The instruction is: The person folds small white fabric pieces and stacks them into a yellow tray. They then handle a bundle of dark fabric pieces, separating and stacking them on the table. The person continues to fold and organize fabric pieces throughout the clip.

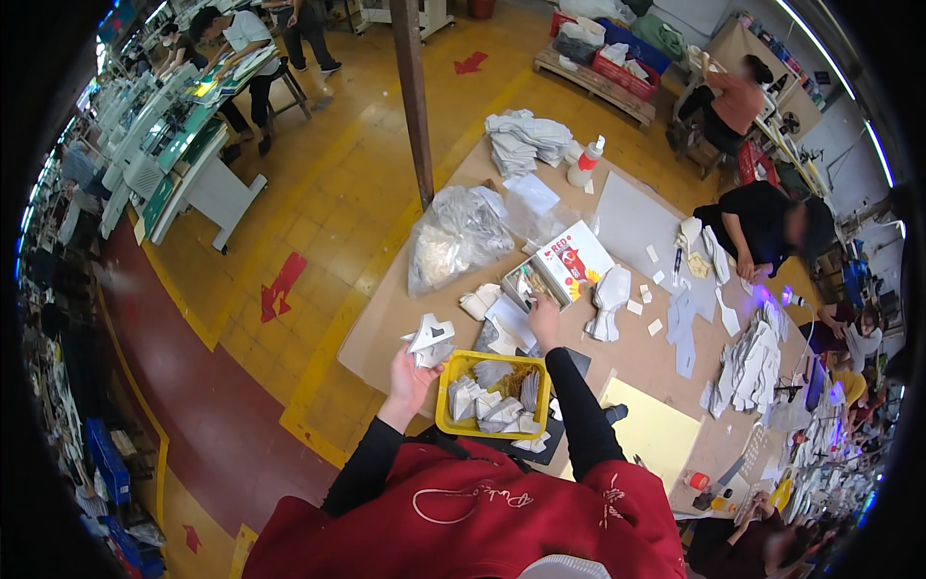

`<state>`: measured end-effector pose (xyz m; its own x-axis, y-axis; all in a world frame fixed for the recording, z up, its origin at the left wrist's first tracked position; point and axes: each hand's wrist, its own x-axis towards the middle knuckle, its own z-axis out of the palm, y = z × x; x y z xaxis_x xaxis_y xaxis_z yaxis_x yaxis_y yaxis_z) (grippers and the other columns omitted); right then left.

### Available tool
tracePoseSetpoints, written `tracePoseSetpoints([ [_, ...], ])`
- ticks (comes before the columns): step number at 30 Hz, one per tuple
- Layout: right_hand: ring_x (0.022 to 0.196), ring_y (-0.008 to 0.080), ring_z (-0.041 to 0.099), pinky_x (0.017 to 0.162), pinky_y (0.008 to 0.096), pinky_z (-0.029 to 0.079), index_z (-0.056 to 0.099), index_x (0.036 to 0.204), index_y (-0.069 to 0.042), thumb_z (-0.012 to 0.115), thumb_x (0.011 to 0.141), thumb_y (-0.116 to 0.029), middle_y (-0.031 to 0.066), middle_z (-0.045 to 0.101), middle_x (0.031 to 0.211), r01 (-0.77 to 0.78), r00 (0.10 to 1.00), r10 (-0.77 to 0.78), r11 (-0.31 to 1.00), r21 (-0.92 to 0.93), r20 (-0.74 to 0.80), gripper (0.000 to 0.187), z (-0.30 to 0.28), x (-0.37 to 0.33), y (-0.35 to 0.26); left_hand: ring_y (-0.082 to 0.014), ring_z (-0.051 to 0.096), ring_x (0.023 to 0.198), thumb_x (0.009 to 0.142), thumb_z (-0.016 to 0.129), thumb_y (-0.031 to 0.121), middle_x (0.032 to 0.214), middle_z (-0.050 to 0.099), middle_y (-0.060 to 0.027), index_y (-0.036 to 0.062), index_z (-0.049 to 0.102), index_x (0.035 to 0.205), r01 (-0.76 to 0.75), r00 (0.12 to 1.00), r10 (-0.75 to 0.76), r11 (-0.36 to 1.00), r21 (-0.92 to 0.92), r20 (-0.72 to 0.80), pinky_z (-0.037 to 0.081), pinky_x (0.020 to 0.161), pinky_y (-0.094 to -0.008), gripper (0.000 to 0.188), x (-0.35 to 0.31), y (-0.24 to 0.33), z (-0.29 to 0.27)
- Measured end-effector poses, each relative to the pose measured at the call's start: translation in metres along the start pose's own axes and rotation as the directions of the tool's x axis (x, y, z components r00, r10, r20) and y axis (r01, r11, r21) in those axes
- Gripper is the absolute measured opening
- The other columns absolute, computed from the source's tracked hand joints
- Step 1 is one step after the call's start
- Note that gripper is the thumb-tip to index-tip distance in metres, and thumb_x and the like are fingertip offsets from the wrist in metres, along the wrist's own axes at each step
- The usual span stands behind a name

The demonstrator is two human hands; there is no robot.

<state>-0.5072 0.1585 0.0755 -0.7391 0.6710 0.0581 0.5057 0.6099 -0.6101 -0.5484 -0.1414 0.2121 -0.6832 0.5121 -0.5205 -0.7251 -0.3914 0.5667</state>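
In my left hand (413, 378) is a small stack of white and grey cut pieces (430, 333), held up beside the table's near left edge. My right hand (543, 320) reaches to the open end of a white cardboard box (577, 253) with red print. Its fingertips are at small items inside the box, and I cannot make out whether they grip one. Between my forearms sits a yellow plastic basket (447, 398) holding several bundles of grey and white pieces (497, 410). More white pieces (479, 301) lie between the basket and the box.
A clear plastic bag (458, 241) stands beyond the box, near a brown post (413, 106). A bottle (585, 162) and a pile of light pieces (526, 137) are at the table's far end. To the right, a person (762, 227) works at the table beside a heap of pieces (752, 362).
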Motion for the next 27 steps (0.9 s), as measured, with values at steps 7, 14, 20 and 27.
tracePoseSetpoints([
  [7, 0.087, 0.0398, 0.064, 0.082, 0.0451, 0.05, 0.071, 0.093, -0.003, 0.055, 0.086, -0.019, 0.0229, 0.067, 0.09, -0.118, 0.99, 0.112, 0.991, 0.065, 0.089, 0.023, 0.03, 0.03, 0.027, -0.0222, 0.06, 0.092, 0.1, 0.038, 0.039, 0.112, 0.061, -0.0101, 0.0075, 0.048, 0.124, -0.106, 0.994, 0.107, 0.992, -0.07, 0.018, 0.047, 0.072, -0.0325, 0.041, -0.003, 0.02, 0.011],
  [14, 0.079, 0.0261, 0.067, 0.074, 0.0353, 0.049, 0.07, 0.095, 0.004, 0.062, 0.087, -0.024, 0.0204, 0.07, 0.089, -0.466, 0.885, 0.428, 0.809, 0.357, 0.185, 0.03, -0.028, 0.029, -0.014, -0.0189, 0.061, 0.092, 0.095, 0.056, 0.014, 0.112, 0.06, -0.0107, 0.0054, 0.046, 0.125, -0.147, 0.985, 0.161, 0.968, 0.205, -0.056, 0.05, 0.074, -0.0297, 0.033, 0.008, 0.013, 0.003],
  [20, 0.091, 0.0118, 0.058, 0.082, 0.0268, 0.042, 0.07, 0.099, 0.003, 0.055, 0.09, -0.015, 0.0056, 0.069, 0.097, -0.286, 0.956, 0.133, 0.621, 0.73, 0.262, 0.025, -0.104, -0.023, -0.076, -0.0186, 0.062, 0.096, 0.099, 0.05, 0.027, 0.114, 0.061, -0.0093, 0.0071, 0.047, 0.125, 0.004, 0.998, 0.008, 0.982, 0.189, -0.065, 0.051, 0.078, -0.031, 0.034, 0.025, -0.006, 0.01],
  [27, 0.101, 0.0164, 0.057, 0.09, 0.0282, 0.043, 0.066, 0.102, 0.004, 0.058, 0.092, -0.012, 0.0089, 0.062, 0.109, -0.103, 0.897, -0.217, 0.746, 0.658, 0.386, 0.02, -0.111, -0.08, -0.145, -0.0142, 0.062, 0.09, 0.097, 0.053, 0.028, 0.107, 0.062, -0.0051, 0.0106, 0.051, 0.116, 0.033, 0.999, -0.032, 0.985, 0.17, -0.009, 0.051, 0.072, -0.0301, 0.026, 0.032, -0.015, 0.041],
])
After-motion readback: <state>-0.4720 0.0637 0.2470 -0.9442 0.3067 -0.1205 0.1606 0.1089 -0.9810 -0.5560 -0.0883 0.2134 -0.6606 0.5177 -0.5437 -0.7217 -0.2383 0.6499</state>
